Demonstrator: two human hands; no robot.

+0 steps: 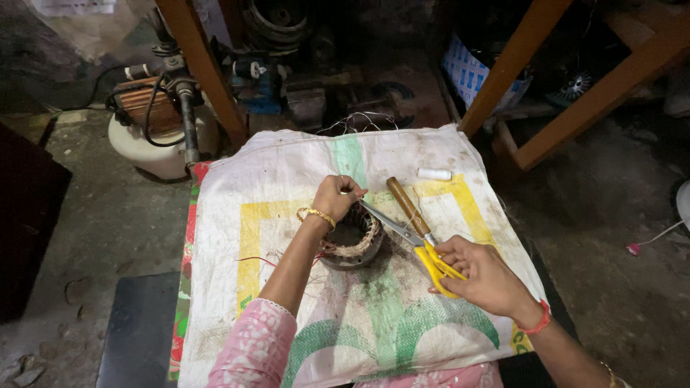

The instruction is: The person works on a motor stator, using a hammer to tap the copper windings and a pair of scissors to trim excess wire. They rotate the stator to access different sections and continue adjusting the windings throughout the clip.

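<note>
A round motor stator [352,241] with copper wire windings sits on a white woven sack [287,179] spread over a low table. My left hand [335,197] rests on the stator's far rim, fingers pinched on a thin wire or thread there. My right hand [483,276] grips yellow-handled scissors [420,246], whose blades point toward the left hand and the stator's rim. A wooden-handled tool [407,208] lies on the sack just behind the scissors.
A small white thread spool [434,174] lies near the sack's far edge. Behind the table stand a white and brown machine [154,118], dark motor parts and slanted wooden beams [507,68]. Grey concrete floor surrounds the table.
</note>
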